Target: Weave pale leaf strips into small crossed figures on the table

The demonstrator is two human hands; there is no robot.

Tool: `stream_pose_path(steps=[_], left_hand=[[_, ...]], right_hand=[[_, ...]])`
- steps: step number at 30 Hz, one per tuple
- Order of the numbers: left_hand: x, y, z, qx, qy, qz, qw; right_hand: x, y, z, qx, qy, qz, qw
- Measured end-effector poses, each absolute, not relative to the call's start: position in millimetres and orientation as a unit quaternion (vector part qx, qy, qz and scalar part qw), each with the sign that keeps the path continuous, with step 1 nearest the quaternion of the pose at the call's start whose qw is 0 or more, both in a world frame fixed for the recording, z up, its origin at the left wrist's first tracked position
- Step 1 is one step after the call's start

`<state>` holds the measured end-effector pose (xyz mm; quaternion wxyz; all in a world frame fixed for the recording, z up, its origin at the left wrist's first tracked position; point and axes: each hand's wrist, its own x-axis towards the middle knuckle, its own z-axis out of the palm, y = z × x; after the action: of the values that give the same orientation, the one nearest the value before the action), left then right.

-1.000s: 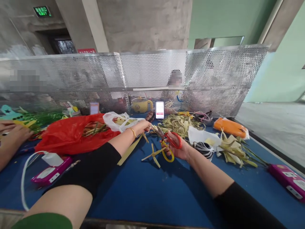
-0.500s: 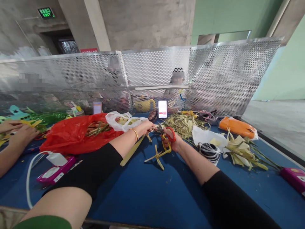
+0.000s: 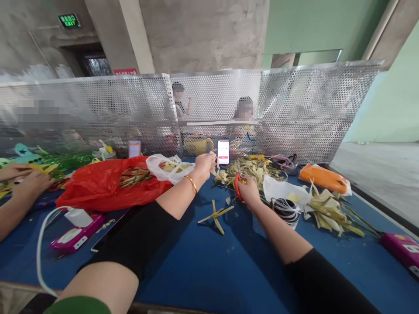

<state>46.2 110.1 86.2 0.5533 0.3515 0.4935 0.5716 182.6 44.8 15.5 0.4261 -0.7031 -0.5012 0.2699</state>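
Observation:
Pinched closed, my left hand (image 3: pixel 205 165) is raised near the phone (image 3: pixel 223 151) and holds a pale strip of dried leaf (image 3: pixel 216 165). My right hand (image 3: pixel 249 192) is wrapped round the red-handled scissors (image 3: pixel 238 186), whose blades point up and away beside the pile of dried leaves (image 3: pixel 262 168). On the blue table (image 3: pixel 203 270), a star-shaped piece of leaf strips (image 3: pixel 215 215) lies between my forearms, touched by neither hand.
Left are a red plastic bag (image 3: pixel 94 183), a white bag (image 3: pixel 166 168) and a purple power strip (image 3: pixel 77 233). Another person's hands (image 3: pixel 32 183) are at far left. Right lie coiled wire (image 3: pixel 286 209) and an orange packet (image 3: pixel 324 178). A perforated metal screen (image 3: pixel 209 96) stands behind.
My left hand has risen and moved away from the scissors. My right hand has shifted right with the scissors, now turned upward. The long yellowish strip under my left forearm no longer shows.

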Motion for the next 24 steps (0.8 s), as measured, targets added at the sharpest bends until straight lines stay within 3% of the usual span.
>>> stream_pose_path(steps=[6, 15, 21, 24], left_hand=[[11.5, 49.9, 103.9, 0.334, 0.394, 0.572, 0.637], [10.7, 11.1, 56.0, 0.267, 0.363, 0.523, 0.723], [12.2, 8.5, 53.9, 0.283, 0.312, 0.528, 0.738], [13.0, 6.5, 52.6, 0.323, 0.284, 0.536, 0.726]], right_hand=[[186.4, 9.3, 22.5, -0.755, -0.572, 0.161, 0.276], [175.1, -36.4, 9.4, -0.759, -0.632, 0.033, 0.151], [184.5, -34.6, 22.3, -0.730, -0.659, 0.006, 0.181], [181.6, -30.8, 38.1, -0.654, -0.664, 0.068, 0.357]])
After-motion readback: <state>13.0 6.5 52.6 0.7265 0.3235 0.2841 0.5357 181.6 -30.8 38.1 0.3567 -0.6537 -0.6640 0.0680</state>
